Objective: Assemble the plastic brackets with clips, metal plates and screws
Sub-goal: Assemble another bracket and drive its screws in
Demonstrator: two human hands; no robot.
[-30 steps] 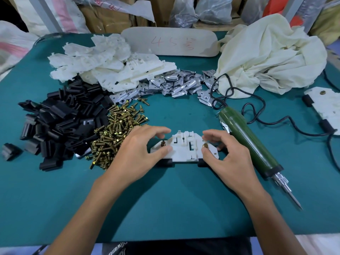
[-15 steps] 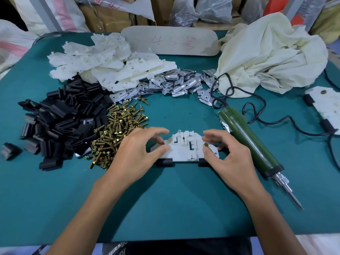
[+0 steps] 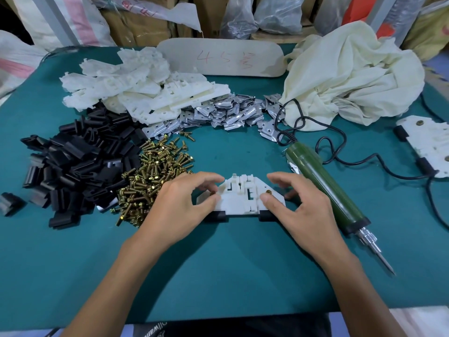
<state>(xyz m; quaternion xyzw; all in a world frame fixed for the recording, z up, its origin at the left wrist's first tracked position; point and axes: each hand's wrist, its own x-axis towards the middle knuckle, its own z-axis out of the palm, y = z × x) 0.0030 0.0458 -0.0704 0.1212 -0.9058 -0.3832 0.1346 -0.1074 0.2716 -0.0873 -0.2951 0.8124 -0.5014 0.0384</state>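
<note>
- The white moulded plastic bracket [image 3: 243, 198], flat, with angled ends and blocky ribs and slots on its face, lies at the middle of the teal felt-like counter [image 3: 218, 263].
- Two glossy black plastic clips [image 3: 216, 216] sit on its near edge, one under each end.
- One brass screw head [image 3: 268, 191] shows on its right end. A glint of brass at the left end is mostly hidden.
- The left hand [image 3: 179, 210] has its grip curled round the bracket's left end, thumb in front and forefinger over the back.
- The right hand [image 3: 298, 207] grips the right end in the same manner, with its thumb tip against the screw head.
- Left of centre is a heap of brass washer-head screws [image 3: 155, 176], too many to count.
- At the left is a heap of loose black channel-shaped clips [image 3: 73, 161].
- At the upper left is a pile of matte white brackets [image 3: 145, 86].
- Bent shiny metal plates [image 3: 226, 113] are strewn across the upper middle.
- One green-barrelled electric screwdriver [image 3: 323, 188], with a steel bit and a black cord, lies just right of the right hand.
- One crumpled cream cloth [image 3: 352, 74] is at the upper right.
- At the right edge lies another white bracket [image 3: 427, 144], with two black clips and two brass screws.
</note>
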